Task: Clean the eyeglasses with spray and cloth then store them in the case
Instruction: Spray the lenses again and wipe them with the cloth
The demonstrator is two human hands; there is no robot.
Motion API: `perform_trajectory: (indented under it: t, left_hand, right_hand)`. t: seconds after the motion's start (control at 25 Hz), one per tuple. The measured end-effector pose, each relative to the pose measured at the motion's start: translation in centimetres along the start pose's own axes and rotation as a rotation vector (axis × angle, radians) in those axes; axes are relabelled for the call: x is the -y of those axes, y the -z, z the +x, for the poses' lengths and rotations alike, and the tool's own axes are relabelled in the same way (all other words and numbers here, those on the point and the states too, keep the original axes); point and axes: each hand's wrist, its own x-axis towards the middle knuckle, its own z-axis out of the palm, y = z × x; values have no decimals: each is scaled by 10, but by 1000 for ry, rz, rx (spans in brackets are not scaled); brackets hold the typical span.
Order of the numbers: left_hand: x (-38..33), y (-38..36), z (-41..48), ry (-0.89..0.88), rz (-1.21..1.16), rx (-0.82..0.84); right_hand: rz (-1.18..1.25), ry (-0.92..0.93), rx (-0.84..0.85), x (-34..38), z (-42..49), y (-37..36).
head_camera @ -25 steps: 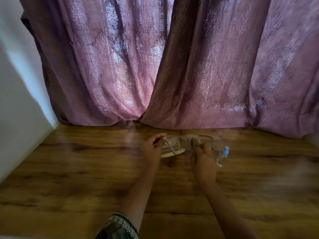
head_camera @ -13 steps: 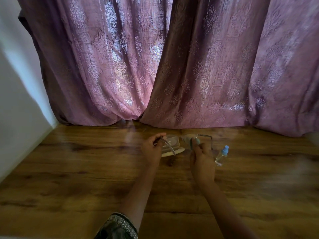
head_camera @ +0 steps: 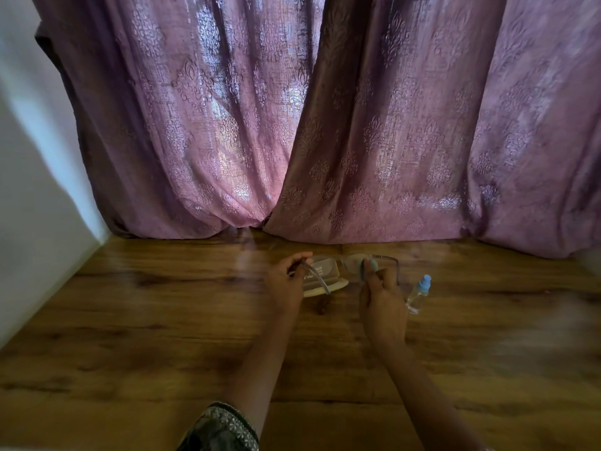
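Eyeglasses (head_camera: 383,256) are held up just over the case (head_camera: 338,284), with the lenses on the far side and the two side arms pointing back at the person. They do not lie in the case. One side arm crosses in front of the case; the other hangs down to the right of it.

The left hand (head_camera: 286,284) is at the left end of the case. Its thumb and fingers are curled and pinch the left corner of the eyeglasses, where the side arm starts.

The right hand (head_camera: 382,297) is just to the right of the case. Its fingers pinch a small blue-green cloth (head_camera: 367,266) onto the right lens. The cloth is folded round the lens, so part of the lens is hidden.

The case is pale cream and sits open on the wooden surface (head_camera: 162,320). There is some print inside it, too small to read.

A small clear spray bottle (head_camera: 418,296) with a light blue cap stands to the right of the case, past the right hand. It leans a little in the view. No hand touches it.

Behind the case hangs a pink-purple curtain (head_camera: 227,125) with a shiny pattern. Its bottom edge meets the wood. Far to the left of the case is a white wall (head_camera: 32,190). On the near side of the case, low in the view, a dark patterned sleeve (head_camera: 221,431) covers the left arm.
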Motion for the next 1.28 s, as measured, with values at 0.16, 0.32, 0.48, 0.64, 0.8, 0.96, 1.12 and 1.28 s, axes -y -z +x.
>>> perform_trajectory:
  t: [0.16, 0.32, 0.48, 0.64, 0.8, 0.96, 1.12, 1.28]
  left_hand:
    - [-2, 0, 0, 17, -7, -10]
    - [-2, 4, 0, 15, -9, -24]
    - [-4, 5, -2, 11, 1, 1]
    - [-6, 5, -1, -2, 18, -8]
    - [-7, 6, 0, 8, 15, -30]
    - [-5, 5, -2, 13, 2, -19]
    - [-6, 4, 0, 5, 2, -24]
    - [-6, 7, 0, 9, -25, -20]
  right_hand:
    - [-109, 97, -41, 12, 4, 1]
    - [-87, 131, -49, 7, -13, 0]
    - [-31, 54, -43, 9, 4, 2]
    - [-58, 99, -21, 16, 5, -4]
    - [-13, 109, -27, 6, -11, -2]
    - [-6, 50, -62, 7, 6, -2]
    - [-28, 119, -23, 12, -1, -10]
    - [45, 48, 13, -1, -3, -8]
